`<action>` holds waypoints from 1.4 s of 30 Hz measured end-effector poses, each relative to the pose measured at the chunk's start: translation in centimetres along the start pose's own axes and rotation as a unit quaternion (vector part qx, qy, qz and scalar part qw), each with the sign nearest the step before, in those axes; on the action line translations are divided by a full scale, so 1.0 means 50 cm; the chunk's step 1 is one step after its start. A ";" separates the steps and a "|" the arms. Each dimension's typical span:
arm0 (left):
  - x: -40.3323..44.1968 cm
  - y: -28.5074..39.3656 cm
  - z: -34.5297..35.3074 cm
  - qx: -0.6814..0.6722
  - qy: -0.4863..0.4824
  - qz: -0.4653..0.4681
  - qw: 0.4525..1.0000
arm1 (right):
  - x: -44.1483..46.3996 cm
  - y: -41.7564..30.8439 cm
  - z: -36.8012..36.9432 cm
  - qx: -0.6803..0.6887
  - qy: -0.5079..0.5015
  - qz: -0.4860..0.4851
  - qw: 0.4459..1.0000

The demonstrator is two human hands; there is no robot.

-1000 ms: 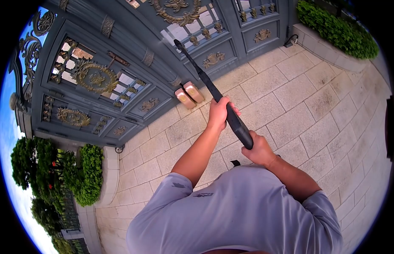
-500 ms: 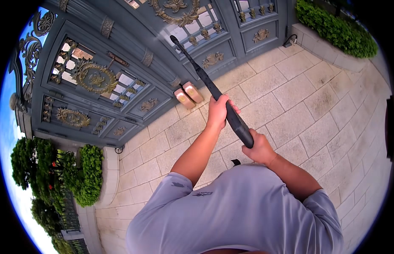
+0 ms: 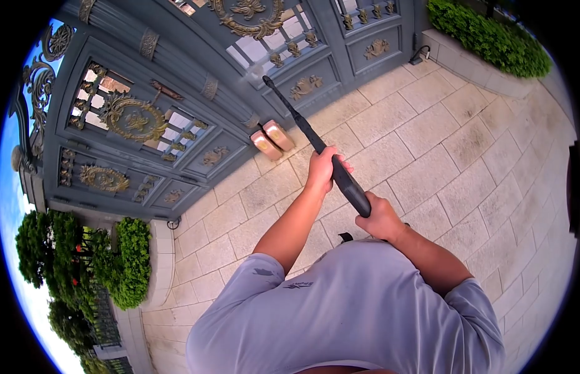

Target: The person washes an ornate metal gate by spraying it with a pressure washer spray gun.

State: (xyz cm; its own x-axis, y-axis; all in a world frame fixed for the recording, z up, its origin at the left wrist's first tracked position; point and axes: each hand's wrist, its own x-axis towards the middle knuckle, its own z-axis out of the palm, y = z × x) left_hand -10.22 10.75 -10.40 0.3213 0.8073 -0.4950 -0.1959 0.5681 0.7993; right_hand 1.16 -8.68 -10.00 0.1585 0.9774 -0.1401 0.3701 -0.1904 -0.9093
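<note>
Both hands grip a long black pressure washer lance (image 3: 348, 186), which slants up and left across the view. My left hand (image 3: 321, 169) is wrapped round its middle, with the fingertips showing on the far side. At the rear end, my right hand (image 3: 380, 217) closes round the thick handle. The lance's thin nozzle end lies in front of a lower panel of the grey metal gate (image 3: 240, 103). A whitish mist shows on the gate by the nozzle. Whether a trigger is pressed is hidden.
Two copper-coloured blocks (image 3: 272, 140) stand at the gate's foot, left of the lance. Pale stone paving (image 3: 421, 143) spreads below and right. Low planter walls with hedges (image 3: 489, 37) border the right and left sides. A small black fixture (image 3: 418, 56) sits by the gate's right end.
The nozzle end has swung down and slightly right across the gate panel. Both hands keep their hold on the lance. The gate has shifted slightly left in view.
</note>
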 end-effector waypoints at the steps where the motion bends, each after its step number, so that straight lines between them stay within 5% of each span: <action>1: 0.001 -0.005 -0.001 -0.001 0.002 -0.005 1.000 | -0.001 0.001 0.000 -0.002 0.000 0.004 1.000; 18: 0.027 -0.076 -0.002 -0.004 0.014 -0.066 0.998 | -0.011 0.013 -0.029 -0.019 -0.038 0.076 0.996; 30: -0.038 0.069 0.161 0.010 -0.058 0.114 0.992 | 0.016 0.008 -0.096 0.004 0.042 -0.040 0.998; 42: 0.063 -0.071 0.139 0.027 -0.017 -0.038 0.999 | 0.000 0.068 -0.134 0.000 -0.003 0.044 0.999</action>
State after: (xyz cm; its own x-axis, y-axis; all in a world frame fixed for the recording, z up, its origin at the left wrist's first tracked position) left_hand -2.06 10.16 -12.40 0.3654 0.7560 -0.5431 -0.1208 0.6170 0.7776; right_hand 8.56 -9.95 -10.47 0.1855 0.9573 -0.2219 0.3552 -0.2759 -0.8932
